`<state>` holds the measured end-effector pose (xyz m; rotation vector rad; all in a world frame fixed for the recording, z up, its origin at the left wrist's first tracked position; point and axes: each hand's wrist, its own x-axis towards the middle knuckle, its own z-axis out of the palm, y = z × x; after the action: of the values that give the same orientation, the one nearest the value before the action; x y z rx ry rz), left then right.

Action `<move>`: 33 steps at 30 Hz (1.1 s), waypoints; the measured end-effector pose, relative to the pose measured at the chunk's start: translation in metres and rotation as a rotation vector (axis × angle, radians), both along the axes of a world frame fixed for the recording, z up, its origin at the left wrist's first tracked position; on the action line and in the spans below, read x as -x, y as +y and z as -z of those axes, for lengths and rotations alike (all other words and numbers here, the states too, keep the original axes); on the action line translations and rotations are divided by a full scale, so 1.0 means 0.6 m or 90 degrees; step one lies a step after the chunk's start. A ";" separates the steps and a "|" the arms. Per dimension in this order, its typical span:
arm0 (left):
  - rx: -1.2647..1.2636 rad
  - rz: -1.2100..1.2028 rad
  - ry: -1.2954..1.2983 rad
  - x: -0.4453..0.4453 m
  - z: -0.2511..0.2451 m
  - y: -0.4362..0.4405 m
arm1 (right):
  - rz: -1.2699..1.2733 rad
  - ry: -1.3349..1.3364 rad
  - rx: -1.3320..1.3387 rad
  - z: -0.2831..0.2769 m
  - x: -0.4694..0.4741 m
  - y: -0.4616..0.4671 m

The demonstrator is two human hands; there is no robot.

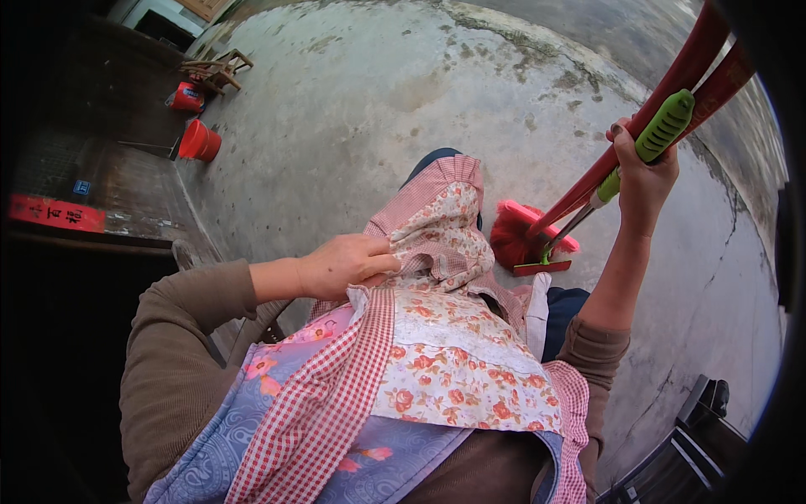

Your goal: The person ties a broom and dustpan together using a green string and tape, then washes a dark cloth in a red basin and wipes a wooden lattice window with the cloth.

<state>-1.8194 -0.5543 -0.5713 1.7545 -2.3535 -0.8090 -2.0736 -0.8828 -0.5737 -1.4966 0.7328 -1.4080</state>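
Note:
My right hand (647, 167) is raised at the right, closed round several long handles: red poles (607, 173) and a metal pole with a green grip (664, 126). Their lower ends stand on the concrete floor, at a broom with red bristles and a pink head (535, 220) and a flat red-and-green tool head (543, 268), perhaps a squeegee. My left hand (346, 266) is at my lap, its fingers bent against the folded cloth of a floral apron (453, 353) with red checked edging. Whether those fingers pinch the cloth is hard to see.
A red bucket (200, 141) stands by the wall at the left, with another red container (187, 97) and a small wooden stool (220, 70) beyond it. Part of a wooden chair (264, 318) shows by my left arm. Dark objects (699, 435) lie at the lower right.

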 end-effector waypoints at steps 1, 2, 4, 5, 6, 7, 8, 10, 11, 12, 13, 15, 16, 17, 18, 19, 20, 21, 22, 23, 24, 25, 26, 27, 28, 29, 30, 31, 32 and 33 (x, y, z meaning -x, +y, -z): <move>0.062 0.001 0.010 0.006 0.006 -0.011 | 0.001 0.002 -0.005 0.000 -0.001 0.003; 0.082 0.031 0.000 0.012 0.011 -0.026 | -0.013 -0.019 -0.007 0.001 -0.002 0.005; 0.137 0.095 -0.017 0.028 0.021 -0.053 | 0.000 -0.004 -0.003 0.001 -0.004 0.014; 0.127 0.115 -0.048 0.037 0.025 -0.067 | 0.000 -0.006 0.003 0.001 -0.005 0.018; 0.117 0.133 -0.079 0.046 0.029 -0.079 | 0.004 0.010 -0.003 0.000 -0.006 0.022; 0.059 0.155 -0.139 0.051 0.030 -0.091 | 0.000 0.010 0.001 -0.001 -0.007 0.027; 0.121 0.171 -0.121 0.051 0.029 -0.104 | -0.006 0.009 0.004 -0.001 -0.008 0.031; 0.139 0.201 -0.142 0.040 0.020 -0.127 | -0.006 0.014 0.006 -0.004 -0.008 0.038; 0.157 0.223 -0.151 0.034 0.014 -0.132 | -0.001 0.018 0.005 -0.005 -0.008 0.041; 0.167 0.239 -0.167 0.025 0.005 -0.136 | 0.001 0.020 0.004 -0.006 -0.009 0.044; 0.192 0.254 -0.174 0.018 -0.003 -0.138 | 0.001 0.023 0.002 -0.007 -0.009 0.046; 0.171 0.266 -0.199 0.011 -0.011 -0.141 | 0.007 0.019 -0.006 -0.010 -0.008 0.048; 0.176 0.275 -0.204 0.010 -0.012 -0.143 | 0.003 0.015 -0.014 -0.011 -0.007 0.047; 0.191 0.290 -0.208 0.010 -0.012 -0.143 | 0.000 0.009 -0.010 -0.012 -0.006 0.048; 0.170 0.282 -0.204 0.011 -0.009 -0.144 | -0.003 0.003 -0.011 -0.012 -0.005 0.047; 0.160 0.280 -0.200 0.013 -0.006 -0.144 | -0.006 -0.002 -0.020 -0.012 -0.004 0.047; 0.151 0.279 -0.197 0.014 -0.003 -0.145 | -0.004 0.001 -0.011 -0.012 -0.004 0.046; 0.147 0.272 -0.178 0.014 0.000 -0.145 | -0.004 0.001 -0.008 -0.012 -0.002 0.046; 0.144 0.264 -0.161 0.012 0.002 -0.146 | -0.004 0.000 -0.005 -0.012 -0.002 0.045; 0.132 0.258 -0.150 0.010 0.004 -0.146 | -0.004 -0.002 -0.011 -0.012 -0.001 0.046; 0.135 0.267 -0.121 0.007 0.004 -0.148 | -0.010 -0.005 -0.004 -0.012 -0.001 0.045; 0.130 0.278 -0.098 0.004 0.004 -0.150 | -0.014 -0.010 -0.005 -0.012 -0.001 0.045; 0.128 0.289 -0.076 0.002 0.004 -0.151 | -0.026 -0.018 -0.008 -0.013 -0.001 0.046; 0.129 0.307 -0.097 0.001 0.005 -0.152 | -0.019 -0.016 -0.008 -0.013 -0.001 0.046; 0.133 0.324 -0.118 -0.001 0.006 -0.152 | -0.019 -0.017 -0.011 -0.013 -0.002 0.046; 0.137 0.340 -0.138 -0.001 0.009 -0.151 | -0.021 -0.018 -0.013 -0.013 -0.002 0.046; 0.128 0.318 -0.142 0.001 0.014 -0.149 | -0.024 -0.019 -0.014 -0.013 -0.003 0.046; 0.119 0.296 -0.145 0.006 0.021 -0.145 | -0.026 -0.021 -0.014 -0.013 -0.003 0.047; 0.123 0.275 -0.139 0.012 0.029 -0.140 | -0.029 -0.021 -0.015 -0.012 -0.003 0.047; 0.103 0.278 -0.170 0.018 0.037 -0.134 | -0.031 -0.021 -0.018 -0.011 -0.002 0.047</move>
<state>-1.8302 -0.6346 -0.5935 1.3757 -2.9414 -0.4216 -2.0726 -0.8548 -0.5669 -1.4575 0.6881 -1.3769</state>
